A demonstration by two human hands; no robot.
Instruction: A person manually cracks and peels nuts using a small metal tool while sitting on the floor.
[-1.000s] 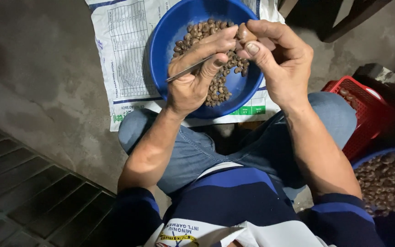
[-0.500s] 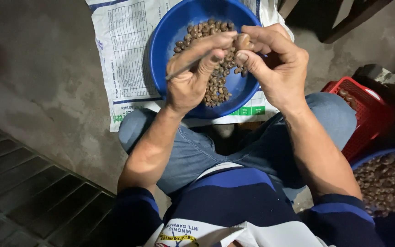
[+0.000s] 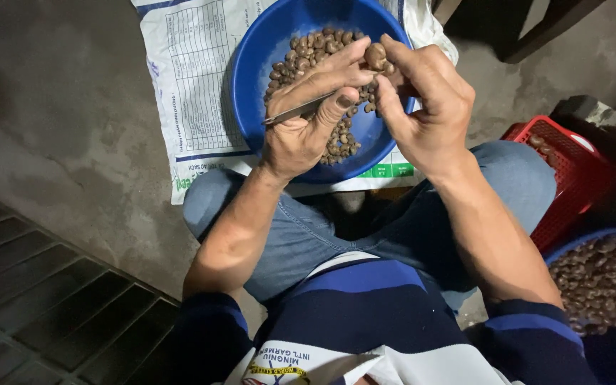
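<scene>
White printed sack (image 3: 194,93) lying flat on the concrete floor at the far side, under the blue bowl (image 3: 251,85), dark blue lines and a ruled table on its left part, green patch (image 3: 386,171) at its near right edge

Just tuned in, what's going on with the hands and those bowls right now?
A seated person works over a blue bowl of small brown nuts on the floor. The left hand grips a thin metal blade, its tip at a single nut pinched in the right hand. By the person's right side sit a red basket and a second bowl of nuts.
</scene>
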